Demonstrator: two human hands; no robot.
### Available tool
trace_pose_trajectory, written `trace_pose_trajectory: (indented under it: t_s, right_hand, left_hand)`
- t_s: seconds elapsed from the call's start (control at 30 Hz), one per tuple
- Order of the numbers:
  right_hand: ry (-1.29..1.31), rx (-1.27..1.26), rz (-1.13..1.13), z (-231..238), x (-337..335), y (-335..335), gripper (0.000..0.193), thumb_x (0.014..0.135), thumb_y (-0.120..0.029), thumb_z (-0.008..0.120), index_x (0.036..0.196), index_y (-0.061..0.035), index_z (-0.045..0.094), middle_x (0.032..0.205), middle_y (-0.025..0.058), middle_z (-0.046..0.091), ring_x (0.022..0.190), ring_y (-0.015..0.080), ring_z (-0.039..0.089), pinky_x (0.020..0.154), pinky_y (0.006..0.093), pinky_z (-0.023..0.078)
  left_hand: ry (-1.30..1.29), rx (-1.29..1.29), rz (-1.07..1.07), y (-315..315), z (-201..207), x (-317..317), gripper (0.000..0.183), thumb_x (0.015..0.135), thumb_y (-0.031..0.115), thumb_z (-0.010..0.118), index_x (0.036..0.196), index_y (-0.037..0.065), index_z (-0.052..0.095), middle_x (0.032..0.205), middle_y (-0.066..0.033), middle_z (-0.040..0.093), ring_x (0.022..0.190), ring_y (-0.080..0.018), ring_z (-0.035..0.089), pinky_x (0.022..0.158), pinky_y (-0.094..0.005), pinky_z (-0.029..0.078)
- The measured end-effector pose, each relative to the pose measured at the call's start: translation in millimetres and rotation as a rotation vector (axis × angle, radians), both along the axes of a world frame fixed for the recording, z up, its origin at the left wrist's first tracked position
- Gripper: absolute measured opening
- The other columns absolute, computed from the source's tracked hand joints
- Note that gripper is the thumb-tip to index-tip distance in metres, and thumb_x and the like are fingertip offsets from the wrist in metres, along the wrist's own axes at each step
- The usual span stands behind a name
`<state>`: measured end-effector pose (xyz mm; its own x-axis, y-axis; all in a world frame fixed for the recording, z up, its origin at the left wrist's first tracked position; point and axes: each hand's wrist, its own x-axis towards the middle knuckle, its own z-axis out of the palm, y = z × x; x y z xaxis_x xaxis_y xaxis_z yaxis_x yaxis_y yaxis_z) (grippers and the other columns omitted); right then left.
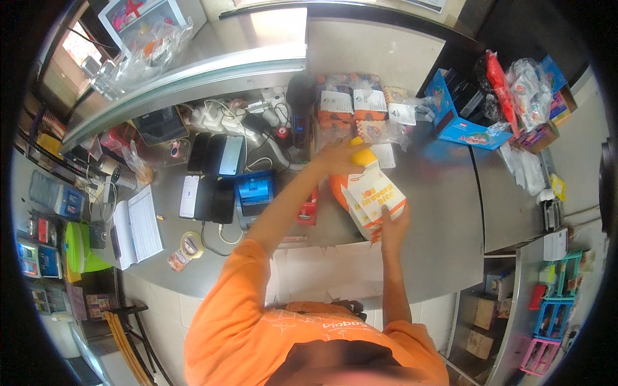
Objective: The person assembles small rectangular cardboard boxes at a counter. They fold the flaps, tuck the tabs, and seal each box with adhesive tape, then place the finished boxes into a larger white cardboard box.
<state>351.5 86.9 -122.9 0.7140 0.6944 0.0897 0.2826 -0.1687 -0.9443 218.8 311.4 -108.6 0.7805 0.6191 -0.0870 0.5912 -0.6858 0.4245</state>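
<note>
Between my hands is a white and orange printed paper food bag (375,195), tilted over the metal counter. My right hand (393,230) grips its lower right edge, the thumb on the front. My left hand (336,158) is closed at its upper end, around a yellow rounded thing (364,156) whose kind I cannot make out. The hand hides part of that thing. Just behind stand several orange packages (336,117) in clear plastic, with white paper slips on them. A red box (308,209) lies to the left of the bag, partly covered by my left forearm.
Several phones (188,197), a blue card-terminal-like device (255,190) and tangled cables lie at left. Near them are a tape roll (191,245) and an open notebook (143,223). A blue carton (465,122) holds plastic packs at right. A raised metal shelf (257,38) overhangs the back left.
</note>
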Motion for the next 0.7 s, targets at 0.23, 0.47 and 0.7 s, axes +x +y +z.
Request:
trace_pose_trajectory:
  t_s: [0.23,0.47,0.7]
  right_hand:
    - [0.155,0.074,0.043,-16.4,8.3,7.2,0.041,0.088,-0.010,0.068,0.122,0.0074,0.053,0.111,0.0179,0.064,0.100,0.0249,0.064,0.090,0.0358,0.049]
    - [0.322,0.192,0.093,-23.5,34.6,14.8,0.043,0.098,-0.022,0.061,0.130,0.0054,0.052,0.117,0.0155,0.062,0.105,0.0220,0.061,0.093,0.0348,0.047]
    - [0.599,0.342,0.175,-56.7,68.9,26.0,0.076,0.101,-0.064,0.029,0.147,-0.0040,0.037,0.127,0.0170,0.060,0.120,0.0251,0.056,0.105,0.0379,0.040]
  left_hand:
    - [0.073,-0.294,0.003,17.0,-10.9,2.5,0.083,0.082,0.060,0.059,0.153,0.030,0.030,0.151,-0.0222,0.035,0.137,-0.0452,0.037,0.111,-0.0526,0.034]
    - [0.039,-0.349,0.118,-2.8,-28.6,7.0,0.093,0.076,0.072,0.058,0.153,0.028,0.027,0.148,-0.0270,0.037,0.132,-0.0474,0.044,0.110,-0.0508,0.037]
    - [-0.237,-0.657,0.353,-2.0,-27.2,-0.9,0.095,0.077,0.068,0.061,0.153,0.021,0.028,0.150,-0.0294,0.036,0.136,-0.0500,0.037,0.111,-0.0515,0.033]
